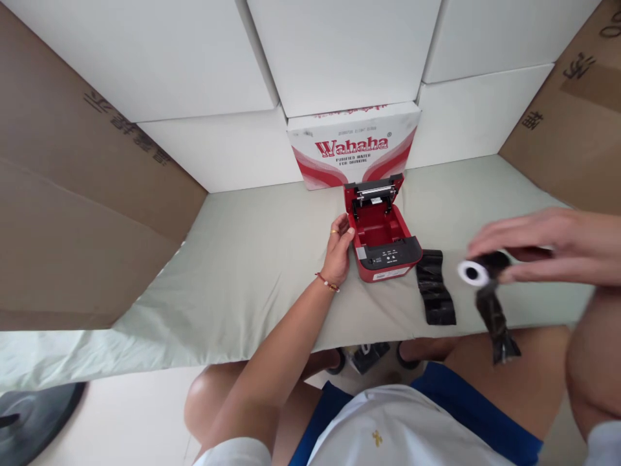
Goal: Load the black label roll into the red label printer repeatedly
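Observation:
A red and black receipt printer (387, 249) stands on the cloth with its lid raised. Its red paper bay is exposed and holds no roll. My left hand (338, 249) grips the printer's left side, thumb against the wall and fingers curled near the hinge end. To the right, my right hand (543, 246) is closed around a paper roll (473, 273) above the cloth. The roll's white end and dark core face the printer, and a strip of black wrapper (495, 323) dangles from it. Motion blurs this hand slightly.
A crinkled black wrapper piece (435, 288) lies right of the printer on the pale green cloth (252, 259). Behind the printer stands a Wahaha carton (356, 145) before stacked white boxes (344, 52). Brown cardboard (87, 181) flanks the left, more cardboard (577, 110) the right.

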{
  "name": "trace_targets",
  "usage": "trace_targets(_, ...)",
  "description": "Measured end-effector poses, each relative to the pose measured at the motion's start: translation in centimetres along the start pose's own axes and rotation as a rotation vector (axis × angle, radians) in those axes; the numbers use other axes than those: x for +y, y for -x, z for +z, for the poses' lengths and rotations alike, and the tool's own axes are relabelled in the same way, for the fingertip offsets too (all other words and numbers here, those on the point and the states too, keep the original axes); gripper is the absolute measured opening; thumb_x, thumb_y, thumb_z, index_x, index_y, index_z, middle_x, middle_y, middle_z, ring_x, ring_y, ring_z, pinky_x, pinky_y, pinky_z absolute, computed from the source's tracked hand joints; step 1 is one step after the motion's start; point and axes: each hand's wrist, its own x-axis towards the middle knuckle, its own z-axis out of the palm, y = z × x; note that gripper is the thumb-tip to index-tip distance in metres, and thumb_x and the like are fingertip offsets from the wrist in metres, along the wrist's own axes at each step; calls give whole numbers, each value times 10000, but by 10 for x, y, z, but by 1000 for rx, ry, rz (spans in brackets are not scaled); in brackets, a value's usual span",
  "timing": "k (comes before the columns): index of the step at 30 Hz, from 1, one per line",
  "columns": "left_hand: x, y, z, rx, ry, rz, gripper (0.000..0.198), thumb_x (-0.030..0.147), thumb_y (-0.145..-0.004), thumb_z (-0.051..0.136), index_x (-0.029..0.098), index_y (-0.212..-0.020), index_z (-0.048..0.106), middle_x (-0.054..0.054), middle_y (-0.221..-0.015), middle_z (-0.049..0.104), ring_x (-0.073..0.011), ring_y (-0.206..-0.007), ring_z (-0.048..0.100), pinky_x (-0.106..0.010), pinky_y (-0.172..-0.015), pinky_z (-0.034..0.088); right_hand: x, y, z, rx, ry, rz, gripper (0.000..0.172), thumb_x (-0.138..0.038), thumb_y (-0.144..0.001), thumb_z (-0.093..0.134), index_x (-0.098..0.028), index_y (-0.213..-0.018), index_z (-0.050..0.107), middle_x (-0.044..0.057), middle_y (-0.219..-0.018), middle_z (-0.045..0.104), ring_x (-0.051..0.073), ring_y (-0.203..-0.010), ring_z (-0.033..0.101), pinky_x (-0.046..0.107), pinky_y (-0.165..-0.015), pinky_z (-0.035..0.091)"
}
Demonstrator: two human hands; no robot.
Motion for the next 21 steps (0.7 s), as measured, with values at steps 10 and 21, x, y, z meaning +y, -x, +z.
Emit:
trace_targets(10,44,45,11,20,-739,935,412,510,-1066,515,240,-1348,650,-118,-1244,635,-306,-1305,597,-553,-1147,512,-126,-105,95,-169,116,-58,417,-228,-962,634,-277,-1358,757,93,-1398,769,321,-1237,724,397,-964,555)
trace_targets(21,44,55,24,-121,-906,1068,361,274,-905,680,280,-1261,736,-62,-1000,722,-292,-1127,675,-489,-1042,503,-123,-119,110,-106,34,-54,421,-189,-904,741,-255,-1317,792,123,-1299,816,344,-1128,777,436,-908,609)
